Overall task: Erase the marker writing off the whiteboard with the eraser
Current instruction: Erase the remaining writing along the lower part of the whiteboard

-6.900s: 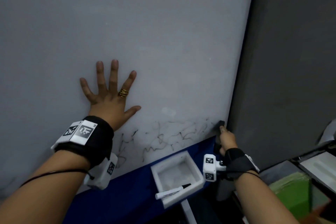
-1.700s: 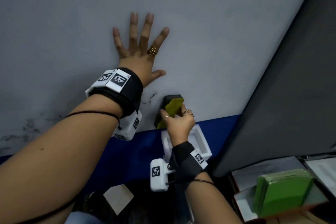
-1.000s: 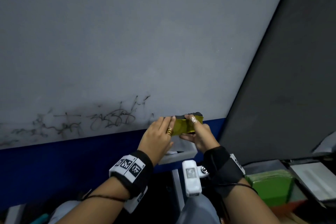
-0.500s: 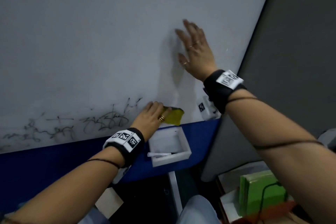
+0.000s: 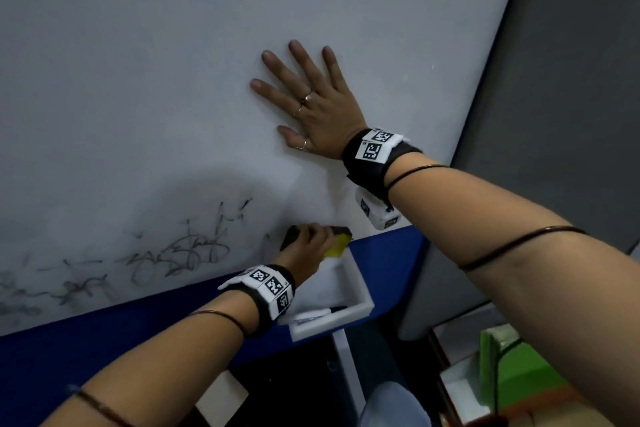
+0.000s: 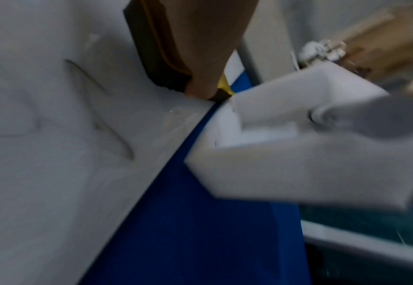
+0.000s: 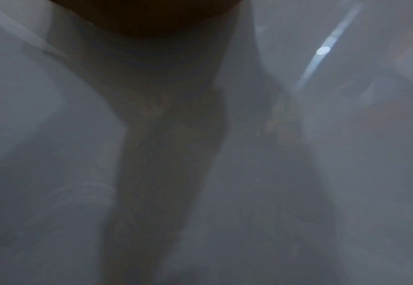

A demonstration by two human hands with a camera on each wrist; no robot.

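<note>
My left hand [image 5: 306,250] grips a yellow eraser with a dark felt face [image 5: 337,243] and holds the felt against the whiteboard [image 5: 173,80], just above its blue lower band. In the left wrist view my thumb lies over the eraser [image 6: 152,48], beside a single grey stroke [image 6: 98,108]. Black marker scribbles [image 5: 180,253] run leftward along the board's bottom, left of the eraser. My right hand [image 5: 304,100] lies flat on the board above, fingers spread. The right wrist view shows only blurred grey board [image 7: 200,154].
A white foam tray [image 5: 349,319] hangs on the blue band [image 5: 104,340] just below the eraser, with a white marker [image 5: 311,315] in it. The board's right edge meets a grey panel [image 5: 571,114]. A green box [image 5: 512,367] sits low right.
The eraser passed from my right hand to my left. My right hand then rose and settled flat on the board. My left hand with the eraser has shifted slightly leftward toward the scribbles.
</note>
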